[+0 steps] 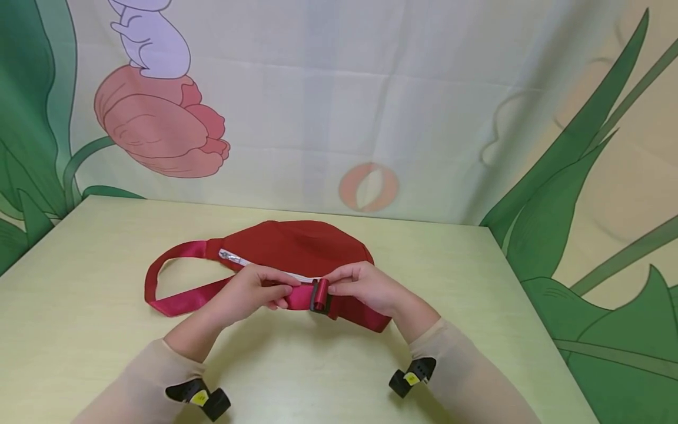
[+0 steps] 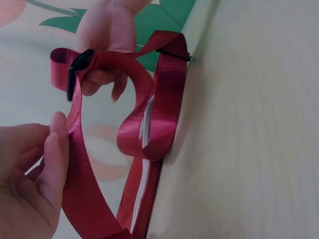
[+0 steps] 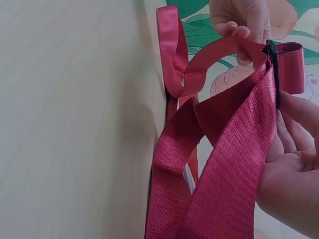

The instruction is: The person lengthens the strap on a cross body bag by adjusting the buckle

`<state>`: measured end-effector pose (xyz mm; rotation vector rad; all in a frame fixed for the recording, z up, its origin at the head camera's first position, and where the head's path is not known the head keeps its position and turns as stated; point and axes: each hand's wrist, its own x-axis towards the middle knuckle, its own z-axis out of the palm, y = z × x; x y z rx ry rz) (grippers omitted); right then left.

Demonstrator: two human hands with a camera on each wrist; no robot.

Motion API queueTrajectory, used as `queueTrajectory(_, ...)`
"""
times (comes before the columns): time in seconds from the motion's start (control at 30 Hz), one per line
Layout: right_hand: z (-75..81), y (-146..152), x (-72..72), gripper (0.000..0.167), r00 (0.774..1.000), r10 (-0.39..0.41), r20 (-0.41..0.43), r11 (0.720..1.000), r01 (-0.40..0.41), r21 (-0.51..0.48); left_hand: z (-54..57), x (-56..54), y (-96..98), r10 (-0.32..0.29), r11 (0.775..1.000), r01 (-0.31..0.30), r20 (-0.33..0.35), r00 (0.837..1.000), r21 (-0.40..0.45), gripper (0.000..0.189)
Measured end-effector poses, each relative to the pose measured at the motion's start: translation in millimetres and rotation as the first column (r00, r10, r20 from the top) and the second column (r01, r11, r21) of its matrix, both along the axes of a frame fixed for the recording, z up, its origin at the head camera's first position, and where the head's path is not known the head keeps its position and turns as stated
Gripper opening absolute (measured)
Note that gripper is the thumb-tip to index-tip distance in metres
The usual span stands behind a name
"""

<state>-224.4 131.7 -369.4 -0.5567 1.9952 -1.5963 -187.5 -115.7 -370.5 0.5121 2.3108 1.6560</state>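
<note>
A red waist bag (image 1: pixel 302 244) lies on the table, its white zipper (image 1: pixel 233 257) facing the near side. Its shiny red strap (image 1: pixel 182 301) loops out to the left and runs across the front, lifted off the tabletop. My left hand (image 1: pixel 251 291) pinches the strap between thumb and fingers, left of a black slide buckle (image 2: pixel 79 62). At the buckle's right edge, my right hand (image 1: pixel 368 287) pinches the strap with thumb and forefinger. A short fold of strap (image 3: pixel 291 67) stands out through the buckle. Some right fingertips are hidden behind the webbing.
The pale wooden table (image 1: pixel 450 265) extends around the bag. A printed curtain (image 1: pixel 296 118) with plants and a flower hangs behind its far edge. Each sleeved wrist carries a small black camera (image 1: pixel 212 403).
</note>
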Motion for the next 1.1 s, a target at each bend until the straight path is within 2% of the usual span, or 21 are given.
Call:
queueTrajectory(0.13,-2.3,-3,1.3,0.026,1.000,0.010,-0.015,1.000,-0.010,0.012,-2.6,2.1,7.2,-0.021,1.000,0.021,0.041,0.999,0.017,0.026)
queueTrajectory(0.23,-3.0,-4,2.5,0.025,0.999,0.020,-0.028,0.999,-0.019,0.039,-3.0,3.2,10.3,-0.037,0.999,0.036,0.044,0.998,0.032,0.026)
queueTrajectory(0.47,-0.9,0,3.0,0.026,1.000,0.011,-0.021,0.999,-0.010,0.051,0.9,0.5,-0.4,-0.046,0.999,0.046,-0.028,0.999,0.013,0.019)
queueTrajectory(0.67,0.9,4,2.1,0.026,1.000,0.012,-0.003,0.999,-0.012,0.039,3.0,-0.8,-13.2,-0.034,0.999,0.032,-0.056,0.998,-0.030,0.020)
queueTrajectory(0.77,2.4,5,1.8,0.026,1.000,0.008,0.001,0.999,-0.008,0.039,4.4,-1.5,-18.0,-0.011,0.999,0.009,-0.057,0.998,-0.039,0.019)
queueTrajectory(0.83,3.2,5,1.6,0.026,1.000,-0.003,-0.001,0.999,0.003,0.046,5.2,-1.6,-18.9,0.017,0.998,-0.022,-0.090,0.996,-0.059,0.020)
queueTrajectory(0.9,2.9,5,1.1,0.026,1.000,-0.023,0.008,0.999,0.023,0.050,6.5,-0.7,-16.3,0.066,0.991,-0.083,-0.162,0.985,-0.103,0.019)
queueTrajectory(1.0,1.2,3,0.9,0.026,0.999,-0.039,0.014,0.999,0.038,0.034,8.7,4.3,-6.0,0.099,0.972,-0.160,-0.316,0.944,-0.171,0.026)
queueTrajectory(1.07,0.5,1,1.7,0.026,0.999,-0.032,0.015,0.999,0.032,0.018,10.1,9.1,4.2,0.055,0.963,-0.153,-0.396,0.917,-0.222,0.036)
queueTrajectory(1.1,0.6,0,2.3,0.026,1.000,-0.023,0.013,1.000,0.023,0.006,10.7,12.0,9.6,0.010,0.961,-0.125,-0.419,0.908,-0.247,0.043)
